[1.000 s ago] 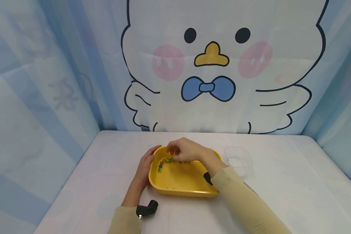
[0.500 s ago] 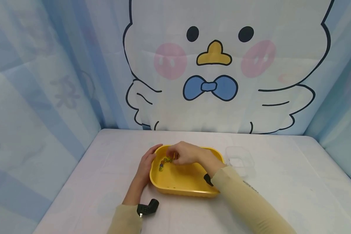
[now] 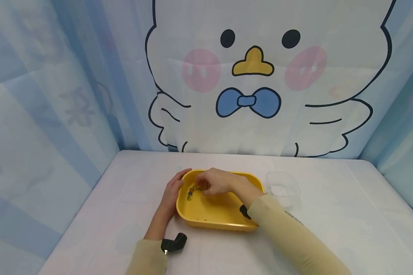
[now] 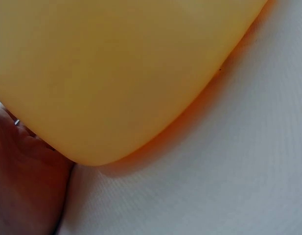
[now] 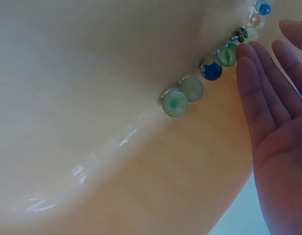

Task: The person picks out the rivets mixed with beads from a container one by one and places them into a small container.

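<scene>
A yellow plastic tray (image 3: 220, 217) stands on the table. My left hand (image 3: 172, 193) rests along its left outer side, fingers stretched toward the far corner; the left wrist view shows the palm edge beside the tray wall (image 4: 116, 78). Inside the tray, a row of glass marbles (image 3: 189, 193) lies along the left and far walls. Over the far part reaches my right hand (image 3: 216, 181), fingers pointing down. In the right wrist view its fingers lie nearly straight beside a green-swirled marble (image 5: 227, 56), thumb apart, with no marble seen between them. Part of the row is hidden behind this hand.
A clear plastic box (image 3: 285, 179) sits on the table to the right of the tray. Behind the table (image 3: 344, 214) hangs a curtain (image 3: 206, 133) with a printed cartoon bird. Blue and white curtains flank both sides. A black wrist camera (image 3: 174, 243) sits on my left wrist.
My right hand has lowered slightly into the tray toward the marbles. The left hand stays at the tray's side. The whole head view has shifted a little.
</scene>
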Available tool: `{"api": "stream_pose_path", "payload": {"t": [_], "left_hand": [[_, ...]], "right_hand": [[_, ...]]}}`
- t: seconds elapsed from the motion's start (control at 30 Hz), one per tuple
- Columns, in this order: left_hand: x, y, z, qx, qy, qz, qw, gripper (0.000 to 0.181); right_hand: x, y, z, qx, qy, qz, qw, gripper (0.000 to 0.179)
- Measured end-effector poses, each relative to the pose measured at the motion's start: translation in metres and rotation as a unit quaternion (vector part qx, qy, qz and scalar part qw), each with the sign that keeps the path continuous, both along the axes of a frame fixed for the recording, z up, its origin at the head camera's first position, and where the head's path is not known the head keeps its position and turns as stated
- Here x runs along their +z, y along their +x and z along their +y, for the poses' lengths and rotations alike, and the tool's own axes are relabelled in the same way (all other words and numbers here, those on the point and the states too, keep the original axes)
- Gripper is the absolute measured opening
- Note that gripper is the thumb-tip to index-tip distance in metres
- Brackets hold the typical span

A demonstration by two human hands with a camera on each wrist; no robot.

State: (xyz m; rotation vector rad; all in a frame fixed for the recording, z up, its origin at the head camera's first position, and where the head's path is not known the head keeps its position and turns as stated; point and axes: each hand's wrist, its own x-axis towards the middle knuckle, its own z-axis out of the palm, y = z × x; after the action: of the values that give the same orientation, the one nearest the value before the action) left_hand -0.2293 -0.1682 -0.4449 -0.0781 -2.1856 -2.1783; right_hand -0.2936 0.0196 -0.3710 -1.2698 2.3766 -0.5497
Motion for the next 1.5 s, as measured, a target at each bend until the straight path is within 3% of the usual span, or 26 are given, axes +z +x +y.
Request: {"api": "stream_pose_path", "payload": {"t": [0.23,0.87,1.5], "left_hand": [[-0.001,0.000,0.000,0.002,0.004,-0.001,1.0000,0.049],[0.000,-0.004,0.000,0.000,0.001,-0.004,1.0000,0.048],[0.000,-0.001,0.000,0.002,0.004,-0.005,1.0000,0.049]], "right_hand": [[-0.002,0.000,-0.002,0.009,0.010,0.012,0.9998,0.023],[-0.006,0.003,-0.002,0.009,0.037,-0.004,0.9993,0.017],[-0.009,0.008,-0.007,0.023,0.046,-0.003,0.9987,0.013]]}}
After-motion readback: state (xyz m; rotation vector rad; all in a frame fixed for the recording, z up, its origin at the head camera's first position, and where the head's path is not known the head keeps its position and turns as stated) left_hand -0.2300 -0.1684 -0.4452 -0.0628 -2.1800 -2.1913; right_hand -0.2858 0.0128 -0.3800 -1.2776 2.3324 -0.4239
